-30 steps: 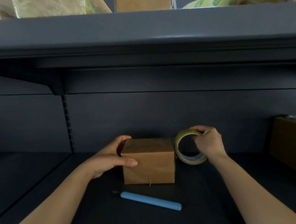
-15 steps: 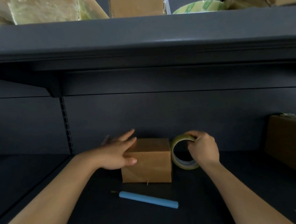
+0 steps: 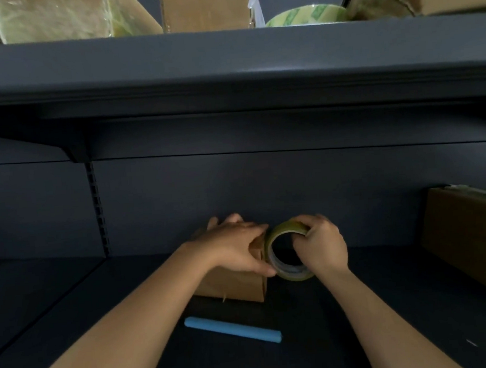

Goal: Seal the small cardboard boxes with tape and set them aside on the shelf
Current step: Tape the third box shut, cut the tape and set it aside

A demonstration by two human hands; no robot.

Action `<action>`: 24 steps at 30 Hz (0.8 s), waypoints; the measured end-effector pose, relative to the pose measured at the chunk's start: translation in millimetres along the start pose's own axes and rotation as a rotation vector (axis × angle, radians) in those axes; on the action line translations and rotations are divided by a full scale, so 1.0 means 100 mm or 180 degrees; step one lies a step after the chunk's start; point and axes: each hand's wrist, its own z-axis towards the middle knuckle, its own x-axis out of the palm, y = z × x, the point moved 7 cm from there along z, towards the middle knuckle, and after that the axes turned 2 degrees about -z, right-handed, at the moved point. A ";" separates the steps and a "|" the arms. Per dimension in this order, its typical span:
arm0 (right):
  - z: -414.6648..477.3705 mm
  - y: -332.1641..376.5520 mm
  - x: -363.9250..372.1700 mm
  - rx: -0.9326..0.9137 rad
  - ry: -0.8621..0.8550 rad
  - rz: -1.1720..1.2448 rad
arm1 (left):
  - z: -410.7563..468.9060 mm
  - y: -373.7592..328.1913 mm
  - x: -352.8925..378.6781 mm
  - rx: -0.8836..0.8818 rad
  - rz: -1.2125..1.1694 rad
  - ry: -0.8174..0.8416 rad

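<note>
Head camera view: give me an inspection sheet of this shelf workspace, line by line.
Surface: dark lower shelf, dimly lit.
Job's things: small cardboard box standing on it; tape roll held on edge at the box's right side.
Clutter: blue stick-shaped tool lying in front of the box, apart from it; larger cardboard box at far right.
Hands: left hand lies across the box's top; right hand grips the tape roll's rim.
Cables: nothing seen.
Surroundings: upper shelf carrying cardboard boxes, a second tape roll and a plastic-wrapped package.
</note>
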 end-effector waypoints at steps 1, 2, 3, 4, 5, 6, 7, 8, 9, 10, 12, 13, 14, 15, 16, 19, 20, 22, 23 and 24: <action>0.01 -0.03 -0.01 0.0112 0.0083 0.0143 | 0.00 0.03 0.01 0.0022 -0.0054 0.0020; 0.04 -0.05 -0.03 0.0249 0.0178 0.0321 | 0.00 0.05 0.01 0.0056 -0.0124 0.0027; 0.07 -0.06 -0.06 0.0352 0.0279 0.0472 | -0.01 0.09 0.00 0.0088 -0.0206 0.0035; 0.09 -0.04 -0.09 0.0363 0.0378 0.0547 | -0.01 0.13 -0.01 0.0117 -0.0301 0.0040; 0.13 0.02 -0.11 0.0293 0.0463 0.0571 | -0.02 0.18 -0.02 0.0132 -0.0426 0.0054; 0.15 0.08 -0.14 0.0185 0.0541 0.0611 | -0.04 0.24 -0.03 0.0136 -0.0615 0.0054; 0.16 0.15 -0.16 0.0070 0.0621 0.0710 | -0.05 0.31 -0.06 0.0110 -0.0879 0.0037; 0.17 0.21 -0.17 -0.0025 0.0713 0.0884 | -0.08 0.38 -0.10 0.0071 -0.1175 0.0010; 0.16 0.26 -0.17 -0.0103 0.0831 0.1107 | -0.11 0.44 -0.13 0.0034 -0.1435 -0.0009; 0.14 0.32 -0.15 -0.0177 0.0959 0.1300 | -0.14 0.49 -0.16 0.0029 -0.1612 -0.0018; 0.10 0.42 -0.12 -0.0388 0.1106 0.1418 | -0.18 0.53 -0.16 0.0034 -0.1702 0.0023; 0.08 0.46 -0.12 -0.0511 0.1100 0.1379 | -0.19 0.54 -0.14 0.0030 -0.1669 0.0063; 0.07 0.50 -0.11 -0.0633 0.1058 0.1303 | -0.18 0.56 -0.12 0.0018 -0.1609 0.0115; 0.05 0.52 -0.10 -0.0736 0.1028 0.1206 | -0.18 0.58 -0.09 -0.0001 -0.1541 0.0165; 0.02 0.53 -0.08 -0.0827 0.1028 0.1081 | -0.18 0.60 -0.06 -0.0025 -0.1473 0.0208; -0.10 0.53 0.01 -0.1125 0.1081 0.0552 | -0.19 0.62 -0.01 -0.0028 -0.1201 0.0338; -0.12 0.54 0.03 -0.1195 0.1084 0.0444 | -0.19 0.61 0.00 -0.0001 -0.1129 0.0363; -0.14 0.55 0.05 -0.1228 0.1116 0.0313 | -0.17 0.60 0.00 0.0017 -0.1098 0.0390; -0.14 0.54 0.07 -0.1188 0.1221 0.0196 | -0.17 0.61 0.00 0.0009 -0.1123 0.0412; -0.15 0.53 0.11 -0.1110 0.1421 0.0034 | -0.17 0.64 0.01 -0.0004 -0.1163 0.0438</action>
